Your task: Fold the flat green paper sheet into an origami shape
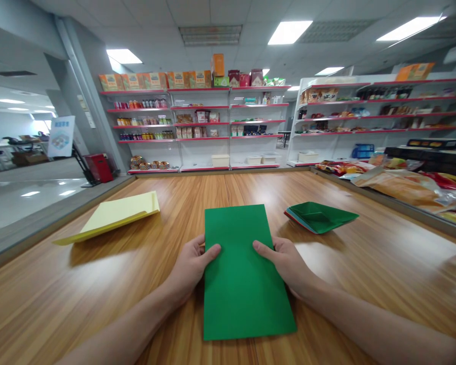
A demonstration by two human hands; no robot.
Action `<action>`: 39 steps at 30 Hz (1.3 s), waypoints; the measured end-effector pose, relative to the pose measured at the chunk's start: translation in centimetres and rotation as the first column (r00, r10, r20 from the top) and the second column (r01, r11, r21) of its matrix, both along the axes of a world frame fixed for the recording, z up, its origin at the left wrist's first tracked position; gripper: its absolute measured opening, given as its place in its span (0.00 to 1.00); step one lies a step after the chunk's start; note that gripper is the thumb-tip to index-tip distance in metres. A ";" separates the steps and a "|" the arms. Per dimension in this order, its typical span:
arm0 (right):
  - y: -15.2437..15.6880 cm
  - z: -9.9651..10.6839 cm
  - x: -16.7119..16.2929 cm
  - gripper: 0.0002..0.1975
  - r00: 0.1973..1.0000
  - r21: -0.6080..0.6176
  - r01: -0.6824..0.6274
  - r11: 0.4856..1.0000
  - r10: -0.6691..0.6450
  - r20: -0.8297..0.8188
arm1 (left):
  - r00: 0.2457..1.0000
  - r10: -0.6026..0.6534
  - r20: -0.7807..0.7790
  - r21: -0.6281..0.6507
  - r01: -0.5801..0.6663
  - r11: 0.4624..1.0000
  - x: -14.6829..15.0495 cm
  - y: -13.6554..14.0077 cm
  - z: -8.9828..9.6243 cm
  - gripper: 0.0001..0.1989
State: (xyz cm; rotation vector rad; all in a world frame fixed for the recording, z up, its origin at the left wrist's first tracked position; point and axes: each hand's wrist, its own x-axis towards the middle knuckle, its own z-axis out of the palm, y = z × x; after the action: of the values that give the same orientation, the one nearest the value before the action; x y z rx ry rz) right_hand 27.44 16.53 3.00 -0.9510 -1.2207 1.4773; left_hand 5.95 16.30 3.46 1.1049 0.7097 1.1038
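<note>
A green sheet of paper (243, 289), longer than it is wide, is held between both hands above the table in the middle of the head view. My left hand (199, 258) is closed on its left edge, thumb on top and fingers underneath. On the opposite edge my right hand (283, 256) grips it the same way. To the right lies a stack of folded paper (321, 215), green on top with red and blue layers showing below. Off to the left rests yellow paper (117, 213), partly folded, with one edge raised.
The wood-grain table (167, 324) has a raised rim. Snack packets (403, 187) and black boxes (429, 154) lie beyond its right edge. Behind stand shelves (201, 106) of goods. At the left are a sign board (61, 137) and a red box (100, 168) on the floor.
</note>
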 end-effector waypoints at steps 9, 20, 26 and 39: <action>0.2 -0.5 -0.1 0.19 0.998 0.034 -0.016 0.999 0.018 -0.052 | 0.986 0.147 -0.077 -0.047 -0.151 0.987 0.6 -0.3 -0.4 0.20; 0.0 -0.4 0.1 0.18 0.997 0.024 0.004 1.000 -0.005 0.075 | 0.967 0.253 -0.025 -0.056 -0.254 0.966 0.5 -0.2 -0.4 0.20; 0.1 -0.1 -0.1 0.17 0.992 -0.007 0.088 0.996 -0.089 -0.089 | 0.983 0.083 -0.167 -0.062 -0.094 0.994 0.6 -0.4 -1.2 0.20; 0.6 -0.7 -0.4 0.17 0.937 -0.008 0.270 0.963 -0.265 -0.229 | 0.990 0.097 -0.107 -0.102 -0.108 0.989 0.5 0.2 -1.0 0.22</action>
State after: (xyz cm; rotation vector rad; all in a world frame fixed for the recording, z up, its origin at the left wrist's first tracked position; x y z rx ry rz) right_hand 27.05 17.14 2.32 -0.8662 -0.9010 1.3109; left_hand 6.43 16.51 2.42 1.0479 0.9044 1.0889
